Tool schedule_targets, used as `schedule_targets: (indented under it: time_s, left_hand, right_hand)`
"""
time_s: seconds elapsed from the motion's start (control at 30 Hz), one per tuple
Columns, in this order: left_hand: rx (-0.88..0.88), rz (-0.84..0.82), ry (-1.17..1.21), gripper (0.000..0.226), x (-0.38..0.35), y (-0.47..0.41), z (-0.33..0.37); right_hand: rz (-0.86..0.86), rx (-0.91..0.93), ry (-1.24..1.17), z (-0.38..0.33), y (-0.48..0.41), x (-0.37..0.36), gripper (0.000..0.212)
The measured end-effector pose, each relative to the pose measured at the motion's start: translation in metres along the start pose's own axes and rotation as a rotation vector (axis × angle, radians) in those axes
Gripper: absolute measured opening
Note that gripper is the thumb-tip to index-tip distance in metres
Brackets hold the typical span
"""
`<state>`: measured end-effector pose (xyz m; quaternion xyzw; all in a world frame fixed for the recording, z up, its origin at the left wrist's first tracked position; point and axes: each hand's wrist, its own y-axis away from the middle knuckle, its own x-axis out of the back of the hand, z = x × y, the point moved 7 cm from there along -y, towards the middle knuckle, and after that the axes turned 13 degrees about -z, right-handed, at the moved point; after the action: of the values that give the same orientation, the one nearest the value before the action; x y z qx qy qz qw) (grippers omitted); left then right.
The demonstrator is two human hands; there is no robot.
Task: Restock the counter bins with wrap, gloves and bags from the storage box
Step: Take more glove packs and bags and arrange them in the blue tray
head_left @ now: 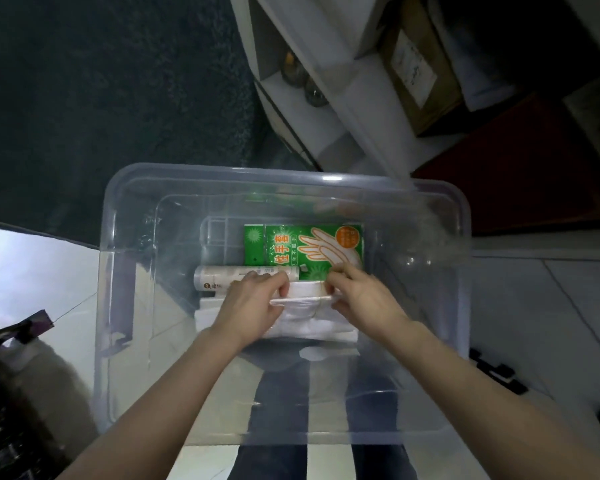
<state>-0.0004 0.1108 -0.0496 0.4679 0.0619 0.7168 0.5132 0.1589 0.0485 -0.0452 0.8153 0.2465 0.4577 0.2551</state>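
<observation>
— What are the hands doing?
— The left hand and right hand both grip the white bag bundle, fingers curled over its far edge.
— And around it?
— It lies in the clear storage box, just beside the wrap roll and green glove pack.

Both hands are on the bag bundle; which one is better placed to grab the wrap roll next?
Probably left. The left hand sits beside the wrap roll, which stretches away to its side; the right hand is across the bag bundle, nearer the green glove box.
</observation>
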Motion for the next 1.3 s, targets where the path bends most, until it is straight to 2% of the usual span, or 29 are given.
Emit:
schedule_targets:
  time_s: [0.1, 0.33, 0.53, 0.67, 0.8, 1.03, 1.13, 1.3]
  left_hand:
    - [-0.117, 0.062, 0.004, 0.023, 0.045, 0.016, 0.031]
    - [-0.341, 0.137, -0.032, 0.02, 0.164, 0.061, 0.158]
    - [-0.611, 0.195, -0.17, 0.032, 0.245, 0.095, 0.316]
    - [-0.796, 0.214, -0.298, 0.031, 0.264, 0.11, 0.432]
    - [-0.971, 0.198, -0.314, 0.026, 0.247, 0.113, 0.541]
    - [-1.217, 0.1, -0.313, 0.026, 0.148, 0.091, 0.703]
    - [-1.189, 0.071, -0.217, 0.035, 0.106, 0.064, 0.753]
    - [-1.055, 0.049, -0.254, 0.04, 0.029, 0.016, 0.805]
  right_hand:
    - [0.064, 0.052, -0.028, -0.013, 0.033, 0.038, 0.022]
    - [0.3, 0.038, 0.148, -0.054, 0.152, 0.178, 0.023]
    - [0.537, -0.131, 0.14, -0.055, 0.303, 0.277, 0.024]
    - [0.718, -0.275, 0.118, -0.035, 0.41, 0.316, 0.021]
    - [0.844, -0.398, 0.126, 0.005, 0.506, 0.327, 0.02]
    - [0.876, -0.601, 0.052, 0.131, 0.644, 0.298, 0.024]
    - [0.894, -0.706, -0.004, 0.2, 0.7, 0.277, 0.023]
    - [0.839, -0.918, -0.03, 0.304, 0.777, 0.239, 0.021]
